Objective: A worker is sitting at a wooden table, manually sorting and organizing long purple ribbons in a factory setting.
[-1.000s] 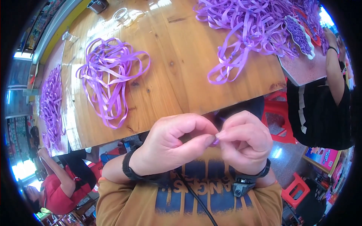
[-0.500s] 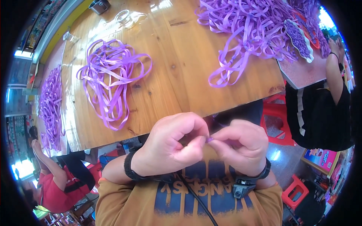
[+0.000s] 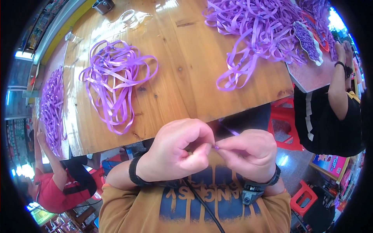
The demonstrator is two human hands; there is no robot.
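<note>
My left hand [image 3: 176, 151] and my right hand [image 3: 248, 155] meet in front of my chest, just off the table's near edge. Thumb and forefinger of each are pinched, tip to tip, on a small bit of purple ribbon [image 3: 230, 129]. A strip of it runs behind my right hand, and the rest is hidden by fingers and palm. Beyond my left hand, a loose bundle of looped purple ribbons [image 3: 112, 66] lies on the wooden table [image 3: 182, 85]. A much bigger heap of purple ribbons [image 3: 256, 27] covers the far right.
A scalloped white dish of purple beads [image 3: 307, 40] stands beside the heap. Another ribbon pile [image 3: 52, 108] lies far left. A glass jar [image 3: 129, 17] and a metal cup [image 3: 103, 6] are at the back. People sit left and right; red stools [image 3: 304, 198] stand at right.
My hands have dipped slightly, still pinched together. More of the ribbon strip shows behind my right hand. The people at left and right have shifted their arms.
</note>
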